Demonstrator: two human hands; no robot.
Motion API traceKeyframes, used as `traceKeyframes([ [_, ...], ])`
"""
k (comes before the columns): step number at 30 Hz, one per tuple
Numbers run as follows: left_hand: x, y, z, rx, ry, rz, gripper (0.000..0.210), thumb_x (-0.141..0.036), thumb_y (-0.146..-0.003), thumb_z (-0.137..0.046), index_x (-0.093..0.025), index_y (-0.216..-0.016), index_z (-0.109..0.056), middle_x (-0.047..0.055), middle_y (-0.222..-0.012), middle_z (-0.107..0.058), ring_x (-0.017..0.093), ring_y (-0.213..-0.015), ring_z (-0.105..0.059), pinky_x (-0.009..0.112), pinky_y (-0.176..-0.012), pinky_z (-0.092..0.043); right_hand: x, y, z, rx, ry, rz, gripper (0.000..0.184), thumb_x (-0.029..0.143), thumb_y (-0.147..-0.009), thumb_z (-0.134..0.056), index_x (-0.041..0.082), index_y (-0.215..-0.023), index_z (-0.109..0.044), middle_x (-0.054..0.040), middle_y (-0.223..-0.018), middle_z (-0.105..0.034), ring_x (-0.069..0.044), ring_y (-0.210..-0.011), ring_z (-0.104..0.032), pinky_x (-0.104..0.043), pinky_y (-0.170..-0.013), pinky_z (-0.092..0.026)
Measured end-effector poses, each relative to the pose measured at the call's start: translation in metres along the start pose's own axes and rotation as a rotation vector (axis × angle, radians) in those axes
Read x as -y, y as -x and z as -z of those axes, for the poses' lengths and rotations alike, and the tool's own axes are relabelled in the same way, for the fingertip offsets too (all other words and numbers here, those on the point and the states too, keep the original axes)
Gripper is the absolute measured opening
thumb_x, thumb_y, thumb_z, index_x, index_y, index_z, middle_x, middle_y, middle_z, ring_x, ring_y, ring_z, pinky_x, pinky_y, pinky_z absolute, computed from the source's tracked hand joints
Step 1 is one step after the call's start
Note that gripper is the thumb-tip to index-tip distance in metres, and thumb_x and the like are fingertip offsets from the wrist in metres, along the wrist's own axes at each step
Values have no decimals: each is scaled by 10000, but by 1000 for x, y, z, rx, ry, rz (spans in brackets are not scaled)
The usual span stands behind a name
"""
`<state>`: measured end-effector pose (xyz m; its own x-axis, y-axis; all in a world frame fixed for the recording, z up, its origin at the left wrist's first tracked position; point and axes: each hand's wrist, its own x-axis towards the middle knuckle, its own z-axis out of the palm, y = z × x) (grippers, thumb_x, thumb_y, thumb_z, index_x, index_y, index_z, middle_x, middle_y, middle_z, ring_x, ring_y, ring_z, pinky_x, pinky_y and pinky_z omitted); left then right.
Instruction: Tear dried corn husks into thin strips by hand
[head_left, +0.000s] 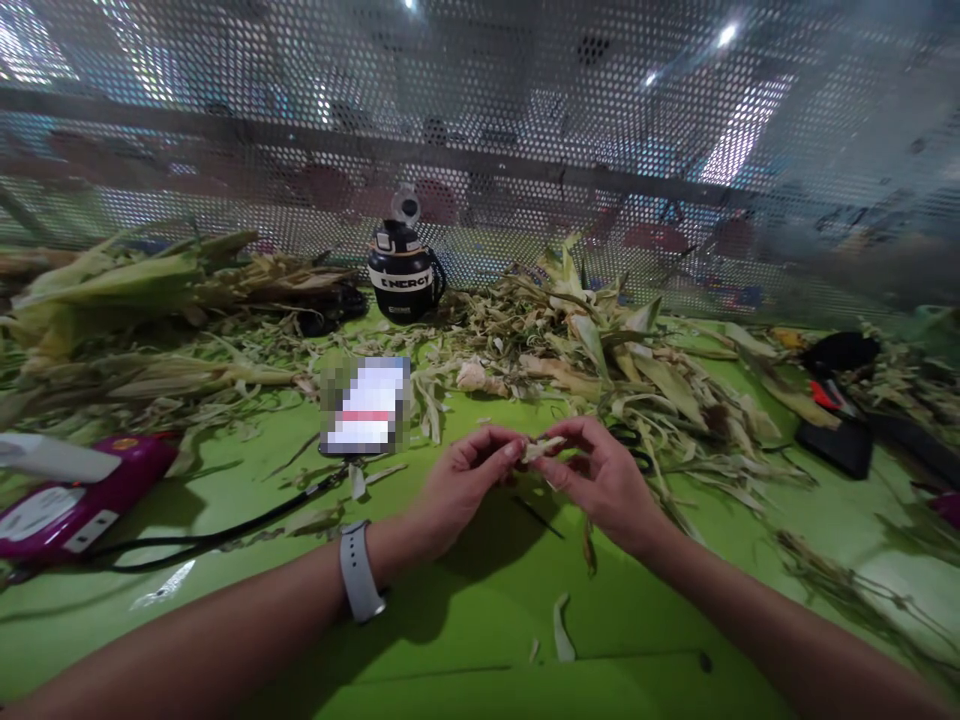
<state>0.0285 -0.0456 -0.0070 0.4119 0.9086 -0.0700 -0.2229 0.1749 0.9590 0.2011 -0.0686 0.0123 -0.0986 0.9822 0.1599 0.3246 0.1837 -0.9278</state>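
My left hand (474, 478), with a pale watch band (360, 575) on its wrist, pinches one end of a small strip of corn husk (543, 450). The other end is between the thumb and fingers of my right hand (604, 482). Both hands are just above the green tabletop (480, 620), fingertips close together. Partly hidden behind my right hand lies a black looped thing (628, 436) that looks like scissor handles. Below the hands, a thin dark stick (538, 517) and a curved husk scrap (562, 628) rest on the table.
Piles of dried husks (577, 320) spread along the back. A black ENERGY jug (401, 280) stands among them before a perforated metal screen (480, 130). A pixelated phone (367, 405) lies left of my hands; a purple device (112, 495) with a cord is further left.
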Motion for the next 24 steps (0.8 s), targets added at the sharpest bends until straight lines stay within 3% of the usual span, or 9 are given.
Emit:
traceKeyframes([
  [4, 0, -1, 1, -14, 23, 29, 210, -346, -773, -642, -167, -882, -631, 2, -798, -610, 84, -658, -511, 206, -641, -438, -6, -4, 2, 110, -205, -85, 252, 358, -777, -644, 190, -928, -533, -14, -797, -597, -133, -727, -582, -259, -640, -493],
  [8, -1, 0, 0, 12, 59, 32, 200, -316, -755, -666, -160, -879, -643, -5, -782, -613, 76, -647, -510, 206, -646, -432, -9, -6, 1, 107, -279, -112, 256, 356, -717, -705, 189, -826, -544, 16, -737, -605, -119, -698, -577, -251, -657, -478],
  [15, -3, 0, 2, 68, -9, -9, 252, -275, -718, -702, -153, -928, -636, -13, -721, -597, 96, -678, -536, 229, -675, -430, 2, -5, 5, 154, -242, -173, 266, 374, -701, -707, 178, -766, -538, 35, -649, -575, -103, -606, -546, -232, -593, -451],
  [19, -4, -1, 3, 97, -94, -43, 243, -312, -738, -677, -151, -908, -613, -17, -702, -576, 100, -666, -526, 226, -649, -425, 0, -5, 6, 168, -130, -91, 232, 368, -731, -676, 182, -756, -540, 29, -655, -551, -111, -604, -532, -237, -570, -443],
  [24, -6, 1, 0, 71, -1, 2, 244, -419, -829, -537, -177, -857, -534, -34, -690, -560, 98, -622, -540, 241, -633, -452, -3, -2, 2, 165, -100, -36, 208, 360, -767, -652, 186, -758, -538, 16, -698, -578, -123, -651, -561, -249, -608, -459],
])
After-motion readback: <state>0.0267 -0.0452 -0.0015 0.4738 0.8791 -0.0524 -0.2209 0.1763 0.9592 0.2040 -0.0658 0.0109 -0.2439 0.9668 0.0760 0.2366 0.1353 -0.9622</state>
